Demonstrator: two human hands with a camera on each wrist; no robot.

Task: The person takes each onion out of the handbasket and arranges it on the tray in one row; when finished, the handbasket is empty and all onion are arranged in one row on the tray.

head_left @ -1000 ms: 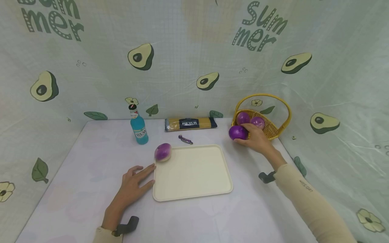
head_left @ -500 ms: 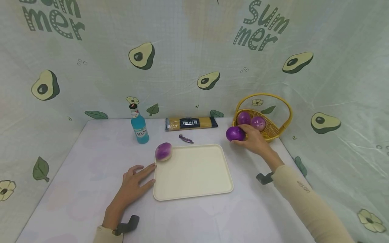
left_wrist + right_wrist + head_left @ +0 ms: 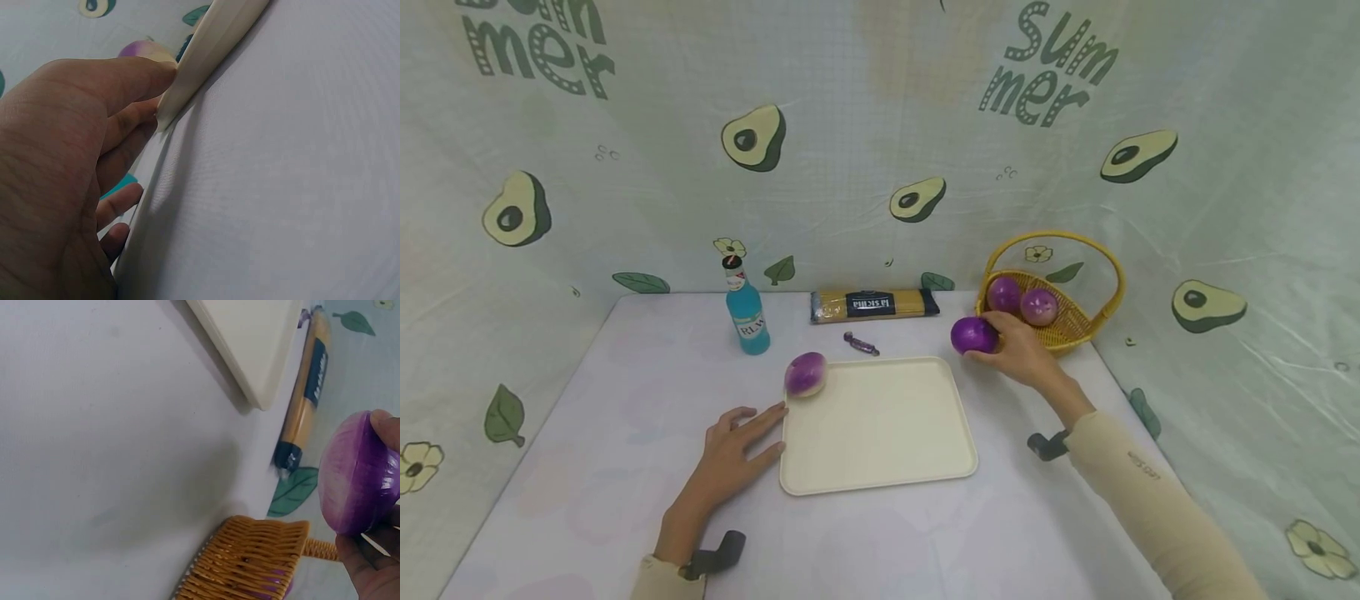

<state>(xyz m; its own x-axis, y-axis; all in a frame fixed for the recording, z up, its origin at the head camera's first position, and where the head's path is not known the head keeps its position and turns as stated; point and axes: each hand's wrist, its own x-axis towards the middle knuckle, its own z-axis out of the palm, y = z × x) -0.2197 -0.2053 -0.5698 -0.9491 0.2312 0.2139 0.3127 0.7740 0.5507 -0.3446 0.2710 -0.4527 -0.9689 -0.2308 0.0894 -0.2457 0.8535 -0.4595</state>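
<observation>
The white-covered table (image 3: pixel 880 546) carries everything here, with the cream tray (image 3: pixel 880 429) around its middle and the yellow wicker basket (image 3: pixel 1078 333) at its far right corner. The left hand (image 3: pixel 727 458) has its fingers stretched and spread, holding nothing, index fingertip and thumb touching the tray's left edge. The right hand (image 3: pixel 1021 352) curls thumb and fingers round a purple vegetable (image 3: pixel 973 335), opened only as wide as its body. The pasta packet (image 3: pixel 874 306) lies along the table's far edge, and the blue bottle (image 3: pixel 748 319) stands near the far left corner. A rounded vegetable (image 3: pixel 806 374) sits at the tray's far left corner, seeming to overlap the rim; a nudge from the left hand could roll it off. The held one is between the basket and the tray's far right corner, apparently raised; its smooth skin could slip if the pinch loosens. It looks deep violet, glossy and squat, with a paler, pinkish face in the right wrist view. Two more purple vegetables (image 3: pixel 1039 307) rest in the basket. Smallest, a wrapped candy (image 3: pixel 861 343) lies just beyond the tray's far edge
</observation>
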